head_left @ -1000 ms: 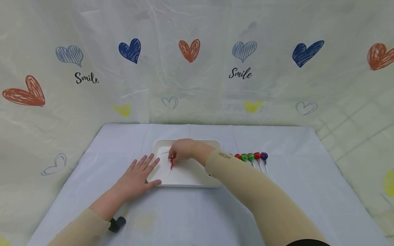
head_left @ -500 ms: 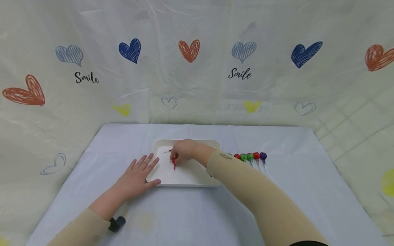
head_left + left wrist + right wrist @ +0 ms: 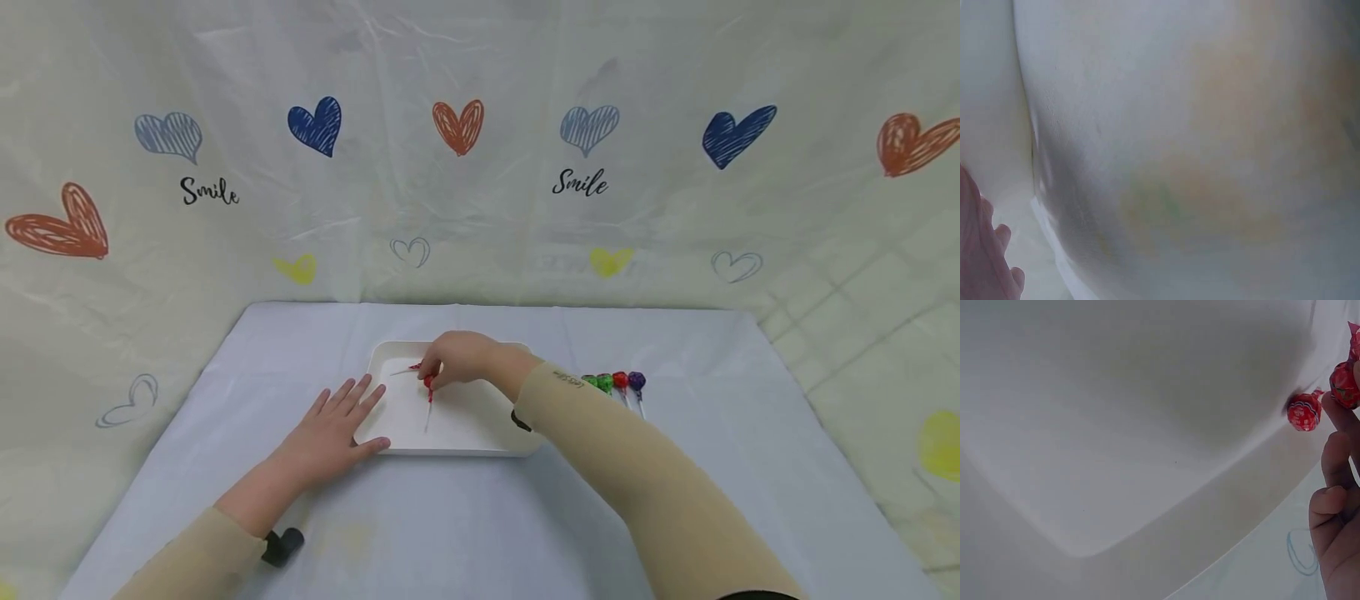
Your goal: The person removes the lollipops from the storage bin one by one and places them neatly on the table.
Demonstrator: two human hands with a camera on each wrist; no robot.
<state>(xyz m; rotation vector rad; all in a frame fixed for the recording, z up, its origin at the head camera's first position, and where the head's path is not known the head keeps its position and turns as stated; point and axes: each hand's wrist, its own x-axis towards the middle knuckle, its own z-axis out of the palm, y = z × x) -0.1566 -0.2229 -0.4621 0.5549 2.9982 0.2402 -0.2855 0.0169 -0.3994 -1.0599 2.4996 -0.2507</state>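
My right hand [image 3: 459, 357] is over the back left part of a white tray [image 3: 457, 453]. Thumb and fingers pinch the head of a red-wrapped lollipop [image 3: 431, 395], its white stick pointing toward me. In the right wrist view this lollipop [image 3: 1345, 384] shows at the fingertips. A second red lollipop [image 3: 1304, 413] lies in the tray against its far wall, the stick toward the left. My left hand [image 3: 327, 435] rests at the tray's left side with straight, spread fingers. Only part of the left hand [image 3: 985, 250] shows in the left wrist view.
Right of the tray, several wrapped lollipops lie in a row, including a green one [image 3: 605, 382], a red one [image 3: 620, 380] and a purple one [image 3: 637, 381]. My right sleeve [image 3: 600, 442] hides part of that row. A white cloth [image 3: 420, 525] covers the table.
My right hand has shifted slightly right with the red lollipop, whose stick now hangs straighter toward me. More of the lollipop row is hidden behind the sleeve. The left hand stays put.
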